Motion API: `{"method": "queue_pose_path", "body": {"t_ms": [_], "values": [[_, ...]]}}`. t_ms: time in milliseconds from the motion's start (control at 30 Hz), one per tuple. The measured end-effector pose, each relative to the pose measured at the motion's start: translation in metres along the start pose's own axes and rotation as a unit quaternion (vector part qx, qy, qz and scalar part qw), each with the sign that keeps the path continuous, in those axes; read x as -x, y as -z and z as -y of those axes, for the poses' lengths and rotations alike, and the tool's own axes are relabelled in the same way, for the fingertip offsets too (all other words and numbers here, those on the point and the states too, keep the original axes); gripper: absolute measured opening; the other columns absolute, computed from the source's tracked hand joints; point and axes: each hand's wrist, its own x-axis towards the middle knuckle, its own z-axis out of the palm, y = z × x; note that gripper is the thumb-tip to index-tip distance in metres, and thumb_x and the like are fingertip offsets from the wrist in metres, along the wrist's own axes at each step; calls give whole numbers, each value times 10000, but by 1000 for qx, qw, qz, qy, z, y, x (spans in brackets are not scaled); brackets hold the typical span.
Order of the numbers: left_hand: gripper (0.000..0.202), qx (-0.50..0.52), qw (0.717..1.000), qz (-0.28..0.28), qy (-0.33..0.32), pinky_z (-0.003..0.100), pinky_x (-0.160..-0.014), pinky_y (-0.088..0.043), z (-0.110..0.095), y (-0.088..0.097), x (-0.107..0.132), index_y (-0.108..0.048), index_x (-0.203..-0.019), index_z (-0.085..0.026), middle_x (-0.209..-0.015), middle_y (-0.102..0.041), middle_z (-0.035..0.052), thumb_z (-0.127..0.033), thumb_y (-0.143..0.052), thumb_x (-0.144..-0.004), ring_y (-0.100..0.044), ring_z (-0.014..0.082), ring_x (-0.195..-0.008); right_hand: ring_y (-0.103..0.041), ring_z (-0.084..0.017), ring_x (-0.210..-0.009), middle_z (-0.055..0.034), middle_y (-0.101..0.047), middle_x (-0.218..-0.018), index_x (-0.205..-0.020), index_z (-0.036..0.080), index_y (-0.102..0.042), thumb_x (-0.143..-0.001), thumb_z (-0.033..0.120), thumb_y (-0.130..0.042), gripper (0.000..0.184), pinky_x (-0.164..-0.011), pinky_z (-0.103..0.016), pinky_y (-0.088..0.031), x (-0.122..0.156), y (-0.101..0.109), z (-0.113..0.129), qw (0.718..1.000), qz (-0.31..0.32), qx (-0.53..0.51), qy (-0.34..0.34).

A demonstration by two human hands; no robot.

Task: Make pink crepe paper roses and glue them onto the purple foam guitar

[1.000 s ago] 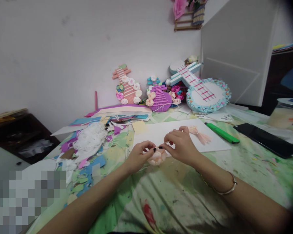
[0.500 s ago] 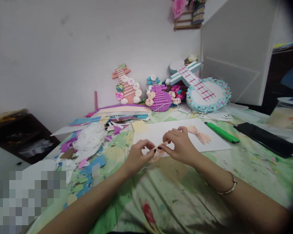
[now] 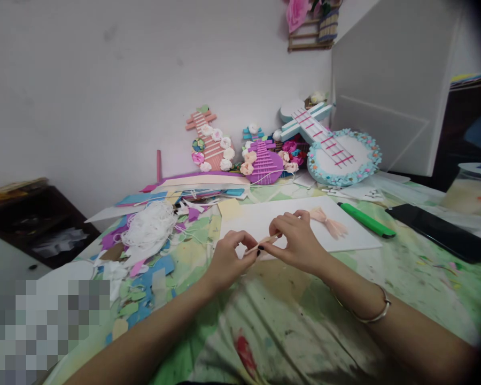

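A thin peach paper strip point(image 3: 268, 241) is stretched between my two hands, over the near edge of a white sheet point(image 3: 332, 240). My left hand point(image 3: 231, 259) pinches its left end between thumb and fingers. The other end is pinched by my right hand point(image 3: 294, 241), whose thumb nearly meets the left one. Part of the strip is hidden by the fingers. Just beyond my right hand, a bunched piece of peach paper point(image 3: 329, 221), narrowed in its middle, lies on the sheet.
A green cutter-like tool point(image 3: 366, 220) and a black phone point(image 3: 444, 231) lie on the right, near a lidded plastic cup point(image 3: 471, 187). White string point(image 3: 149, 225) and paper scraps point(image 3: 144, 294) cover the left. Paper-decorated instrument models point(image 3: 264, 163) lean along the wall.
Both hands keep their pinch on the strip. The loose peach paper below the fingers shows less now, and the strip looks straighter. The view has shifted slightly.
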Motion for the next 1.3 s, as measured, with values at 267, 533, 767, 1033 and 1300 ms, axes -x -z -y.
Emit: {"method": "queue_pose_path", "body": {"t_ms": [267,533,767,1033,1300], "values": [[57,-45,997,-38,-57,293,-722,-415,-5,-2,4,-584,-788,-195,-782,-637,18,-151,-568,-757,-550,167,-779,-493,-152,-724,9,-580,-714,-735,182,-484,-799,429,-579,272,-785,-339,-211,-1,1,-1,1000,-10,-8,-4],[62,-67,993,-52,-86,305,-739,-419,-6,0,4,-594,-796,-192,-771,-636,33,-154,-548,-779,-558,180,-794,-489,-147,-710,6,-566,-710,-741,184,-483,-808,451,-553,284,-779,-337,-217,0,-2,-4,999,-41,12,10],[56,-39,995,-50,-76,289,-722,-430,-7,3,3,-607,-773,-183,-753,-640,30,-161,-555,-776,-569,166,-771,-481,-148,-716,10,-568,-707,-741,183,-481,-804,447,-575,288,-804,-346,-217,1,-1,-1,998,-60,9,31],[82,51,998,-1,38,280,-731,-422,-6,5,0,-638,-746,-188,-751,-666,-6,-142,-579,-714,-593,147,-755,-457,-156,-719,-2,-556,-703,-742,183,-479,-830,429,-543,269,-804,-352,-227,1,1,-1,995,-69,30,61],[96,165,978,36,123,272,-689,-418,-2,5,-4,-672,-753,-159,-750,-673,16,-238,-652,-702,-594,146,-713,-455,-159,-741,-5,-558,-721,-753,178,-488,-819,420,-563,262,-821,-361,-235,1,-1,-4,993,-75,41,81]]}}
